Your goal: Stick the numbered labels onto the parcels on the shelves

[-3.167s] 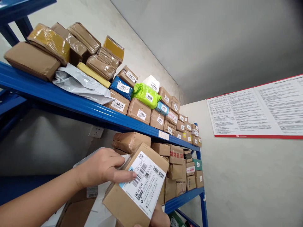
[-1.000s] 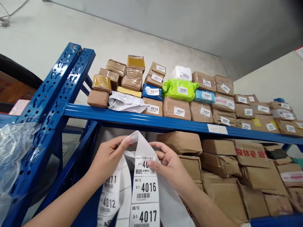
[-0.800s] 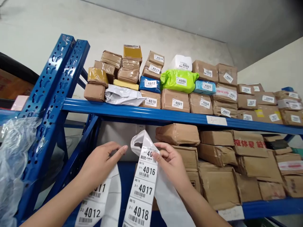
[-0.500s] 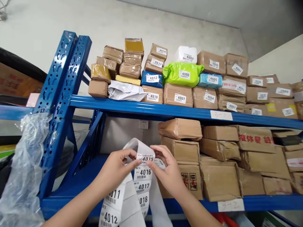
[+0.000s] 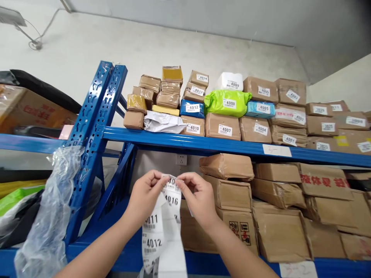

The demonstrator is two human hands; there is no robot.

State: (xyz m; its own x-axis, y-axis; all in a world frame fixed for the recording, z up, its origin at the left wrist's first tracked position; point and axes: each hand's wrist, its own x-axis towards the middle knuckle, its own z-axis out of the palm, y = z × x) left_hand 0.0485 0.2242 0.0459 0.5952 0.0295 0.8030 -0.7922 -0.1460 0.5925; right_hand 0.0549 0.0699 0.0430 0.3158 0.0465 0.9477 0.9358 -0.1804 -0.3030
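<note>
Since half a second ago the two hands have been drawn closer together at the top of the label strip (image 5: pixel 164 216), and label 4015, then readable at the fold, is now covered by the fingertips. Left hand (image 5: pixel 146 193): closed in a pinch on the strip's upper edge, thumb against forefinger. Right hand (image 5: pixel 195 195): likewise pinched on the top label from the other side, as if to peel it from the backing; whether it has lifted cannot be told. The strip is held upright before the chest, its tail hanging free so that numbers 4016, 4011 and 4012 stay readable. Beyond it, brown parcels (image 5: pixel 228 193) are stacked on the lower shelf (image 5: pixel 203 262). Above, numbered parcels (image 5: pixel 223 129) are ranged along the upper shelf (image 5: pixel 185 142), labels turned outward; unlabelled ones (image 5: pixel 150 94) are grouped at its left end. A clear plastic bag (image 5: pixel 49 216) is draped by the blue upright (image 5: pixel 89 143).
</note>
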